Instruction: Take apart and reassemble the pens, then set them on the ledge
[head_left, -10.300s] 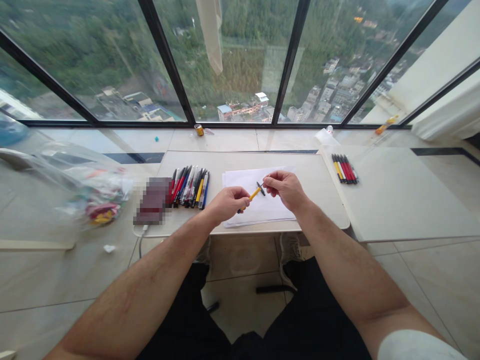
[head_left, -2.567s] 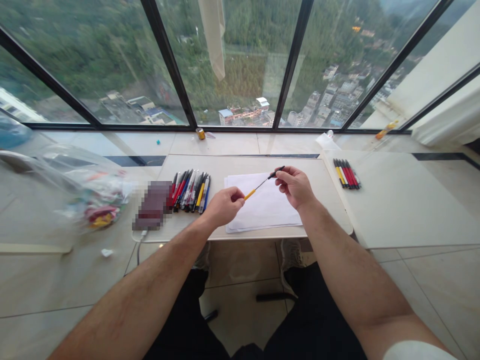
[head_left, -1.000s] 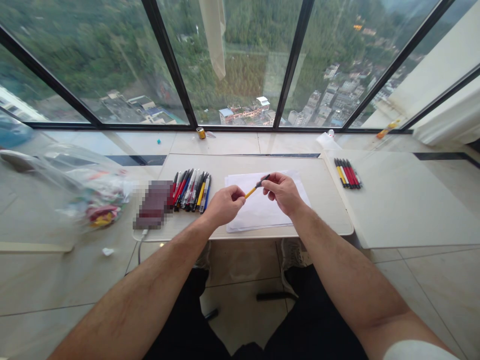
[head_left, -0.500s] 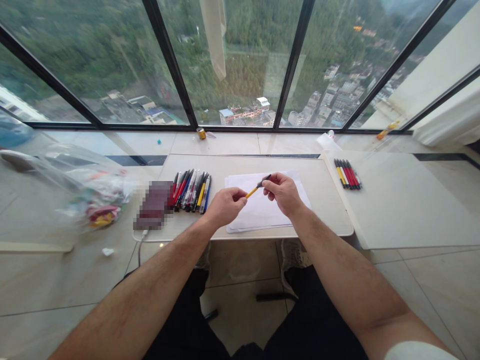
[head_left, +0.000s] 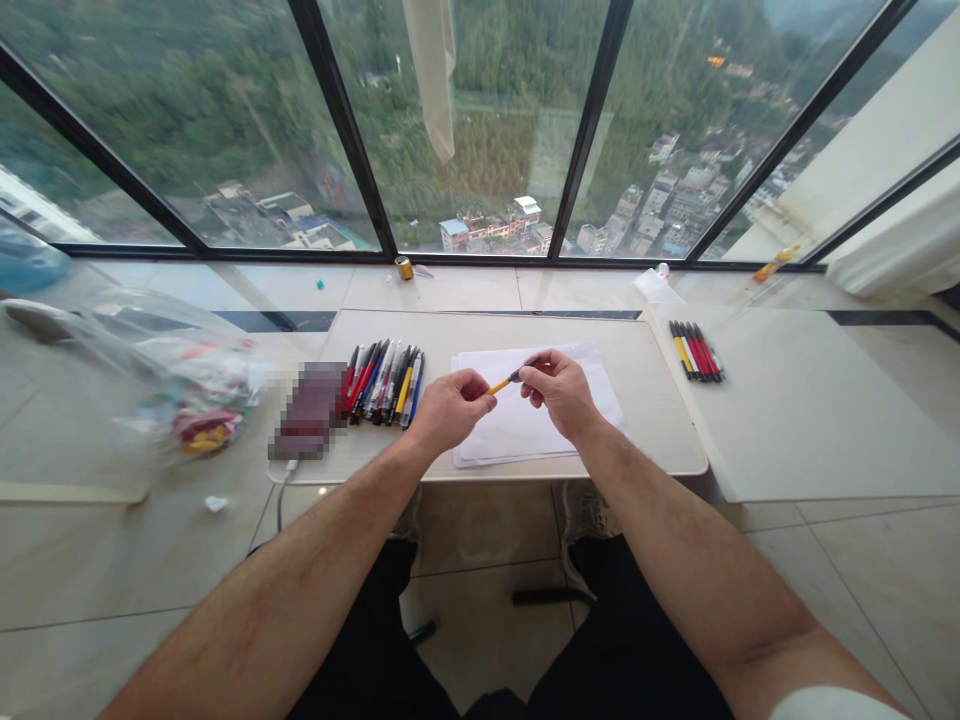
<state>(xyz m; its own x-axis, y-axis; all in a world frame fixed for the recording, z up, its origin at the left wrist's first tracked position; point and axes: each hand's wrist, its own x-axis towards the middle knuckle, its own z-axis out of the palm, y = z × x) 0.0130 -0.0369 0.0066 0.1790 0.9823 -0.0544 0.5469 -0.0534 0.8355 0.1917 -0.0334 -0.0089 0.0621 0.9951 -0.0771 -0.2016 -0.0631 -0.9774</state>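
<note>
A yellow pen [head_left: 497, 384] with a black end is held over a stack of white paper [head_left: 536, 420] on a small low table [head_left: 645, 400]. My left hand [head_left: 448, 408] is closed on the yellow barrel. My right hand [head_left: 556, 392] pinches the pen's black end, and the two hands nearly touch. A row of several pens [head_left: 384, 382] in red, black, blue and yellow lies on the table to the left of my left hand.
A second small group of pens [head_left: 695, 351], yellow, black and red, lies on a pale board [head_left: 810, 420] to the right. A blurred dark-red object [head_left: 309, 410] sits at the table's left end. A clear plastic bag [head_left: 172, 375] with colourful contents is at the left. Windows run along the far side.
My right hand has slid left along the pen towards my left hand, so less of the pen shows between them. The pens on the table and board have not moved.
</note>
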